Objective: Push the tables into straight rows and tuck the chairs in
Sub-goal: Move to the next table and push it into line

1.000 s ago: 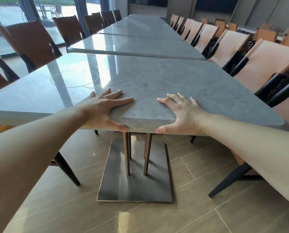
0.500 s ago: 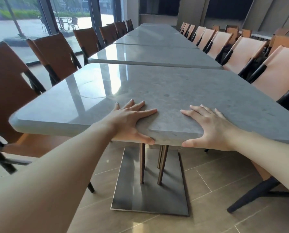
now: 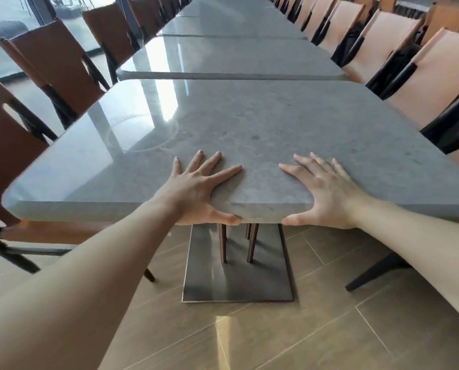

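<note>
The near grey stone table (image 3: 249, 124) stands end-on in front of me on a metal pedestal base (image 3: 237, 287). My left hand (image 3: 196, 190) and my right hand (image 3: 321, 193) both grip its near edge, fingers spread flat on the top and thumbs hooked under the rim. Its far edge lies close along the second table (image 3: 231, 60), nearly parallel to it. More tables run on behind in a row. Dark brown chairs (image 3: 57, 62) line the left side and pale orange chairs (image 3: 434, 76) the right.
A brown chair (image 3: 6, 156) at the near left sits with its seat under the table corner. Black chair legs (image 3: 375, 271) reach onto the tiled floor at the right. Glass windows run along the far left.
The near table has swung and slid forward, so its far edge now lies close and nearly parallel to the second table. Both hands keep the same hold on the near edge.
</note>
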Action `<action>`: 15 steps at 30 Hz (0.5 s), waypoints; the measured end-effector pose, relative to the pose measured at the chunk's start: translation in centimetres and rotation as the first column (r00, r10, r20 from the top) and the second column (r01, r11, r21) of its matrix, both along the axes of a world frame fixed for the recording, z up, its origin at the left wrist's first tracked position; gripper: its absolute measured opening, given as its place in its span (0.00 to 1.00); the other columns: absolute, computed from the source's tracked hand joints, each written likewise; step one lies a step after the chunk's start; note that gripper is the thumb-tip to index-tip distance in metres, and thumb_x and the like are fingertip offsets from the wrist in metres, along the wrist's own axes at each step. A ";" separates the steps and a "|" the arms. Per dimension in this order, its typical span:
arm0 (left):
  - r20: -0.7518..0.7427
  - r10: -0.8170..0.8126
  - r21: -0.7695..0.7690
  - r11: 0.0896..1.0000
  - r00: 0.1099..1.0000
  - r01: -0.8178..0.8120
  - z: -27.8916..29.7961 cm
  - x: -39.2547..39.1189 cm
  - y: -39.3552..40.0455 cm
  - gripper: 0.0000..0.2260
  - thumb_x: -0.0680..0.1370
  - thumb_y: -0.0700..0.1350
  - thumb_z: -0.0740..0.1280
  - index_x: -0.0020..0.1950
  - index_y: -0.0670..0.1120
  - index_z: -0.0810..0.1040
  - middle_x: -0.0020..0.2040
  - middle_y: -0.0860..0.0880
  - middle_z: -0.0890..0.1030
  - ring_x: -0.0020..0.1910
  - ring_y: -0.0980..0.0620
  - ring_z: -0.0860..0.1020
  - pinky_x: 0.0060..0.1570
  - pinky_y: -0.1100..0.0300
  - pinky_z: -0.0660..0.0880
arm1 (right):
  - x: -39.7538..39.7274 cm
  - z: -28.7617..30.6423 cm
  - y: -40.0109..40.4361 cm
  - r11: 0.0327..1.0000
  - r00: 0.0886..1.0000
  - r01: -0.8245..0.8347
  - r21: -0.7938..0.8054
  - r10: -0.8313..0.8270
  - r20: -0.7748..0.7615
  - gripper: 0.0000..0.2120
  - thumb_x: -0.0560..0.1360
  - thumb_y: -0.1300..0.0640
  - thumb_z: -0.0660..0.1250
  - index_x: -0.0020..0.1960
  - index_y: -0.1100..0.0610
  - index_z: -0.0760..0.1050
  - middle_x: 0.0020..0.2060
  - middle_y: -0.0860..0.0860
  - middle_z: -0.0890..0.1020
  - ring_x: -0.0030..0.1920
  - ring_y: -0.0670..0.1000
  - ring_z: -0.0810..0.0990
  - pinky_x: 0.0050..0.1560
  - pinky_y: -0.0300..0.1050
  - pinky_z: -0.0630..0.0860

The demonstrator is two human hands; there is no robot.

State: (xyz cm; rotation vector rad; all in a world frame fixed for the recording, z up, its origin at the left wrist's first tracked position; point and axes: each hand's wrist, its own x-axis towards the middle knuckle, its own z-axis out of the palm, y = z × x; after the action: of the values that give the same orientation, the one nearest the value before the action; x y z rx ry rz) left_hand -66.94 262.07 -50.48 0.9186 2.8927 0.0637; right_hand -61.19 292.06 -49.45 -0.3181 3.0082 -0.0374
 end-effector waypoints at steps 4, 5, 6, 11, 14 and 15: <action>0.007 -0.006 -0.022 1.000 1.000 0.006 0.1 -0.1 0.0 0.51 0.61 0.85 0.54 0.78 0.71 0.36 0.84 0.53 0.39 0.82 0.43 0.36 0.76 0.30 0.39 | -0.1 0.1 0.1 1.000 1.000 0.003 -0.013 -0.003 0.005 0.56 0.57 0.15 0.53 0.78 0.36 0.41 0.81 0.47 0.46 0.81 0.55 0.40 0.78 0.66 0.41; 0.018 -0.004 -0.030 1.000 1.000 0.005 0.2 -0.1 0.1 0.51 0.60 0.86 0.52 0.78 0.71 0.36 0.83 0.53 0.38 0.82 0.43 0.36 0.76 0.30 0.38 | -0.1 0.1 0.0 1.000 1.000 0.005 -0.013 -0.004 0.014 0.56 0.57 0.15 0.54 0.78 0.36 0.40 0.81 0.47 0.45 0.81 0.55 0.39 0.78 0.66 0.41; 0.043 0.006 -0.027 1.000 0.999 -0.005 0.3 -0.2 0.2 0.51 0.59 0.87 0.49 0.78 0.72 0.36 0.83 0.54 0.38 0.82 0.44 0.35 0.76 0.31 0.37 | -0.1 0.2 0.0 1.000 1.000 0.007 -0.011 -0.007 0.026 0.56 0.57 0.15 0.55 0.78 0.36 0.40 0.81 0.47 0.44 0.81 0.55 0.38 0.78 0.66 0.40; 0.263 0.102 -0.008 0.995 0.959 -0.104 1.7 -1.0 1.1 0.44 0.60 0.85 0.36 0.76 0.76 0.40 0.82 0.57 0.35 0.80 0.49 0.30 0.75 0.34 0.32 | -0.7 1.6 0.1 1.000 0.983 0.021 -0.019 -0.017 0.181 0.59 0.57 0.16 0.60 0.78 0.36 0.37 0.80 0.46 0.37 0.79 0.55 0.30 0.76 0.67 0.35; 0.280 0.147 -0.093 0.988 0.949 -0.126 2.7 -0.9 1.8 0.38 0.68 0.80 0.48 0.77 0.74 0.46 0.83 0.56 0.38 0.81 0.47 0.34 0.76 0.32 0.39 | -1.1 2.6 0.1 0.999 0.960 0.024 -0.030 -0.014 0.281 0.56 0.61 0.18 0.59 0.78 0.36 0.36 0.79 0.46 0.33 0.78 0.56 0.27 0.75 0.67 0.31; 0.280 0.173 -0.085 0.984 0.944 -0.155 3.2 -1.0 2.2 0.36 0.71 0.77 0.55 0.78 0.72 0.52 0.84 0.55 0.43 0.82 0.46 0.38 0.76 0.32 0.45 | -1.3 2.9 0.1 0.998 0.951 0.037 -0.044 -0.021 0.307 0.52 0.65 0.19 0.57 0.79 0.36 0.36 0.79 0.46 0.33 0.77 0.56 0.26 0.74 0.67 0.31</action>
State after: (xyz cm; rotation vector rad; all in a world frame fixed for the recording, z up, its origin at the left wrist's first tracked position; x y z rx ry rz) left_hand -67.93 264.24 -47.26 0.5989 2.6760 0.1098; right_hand -62.48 292.14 -46.57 -0.2464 2.7055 -0.1494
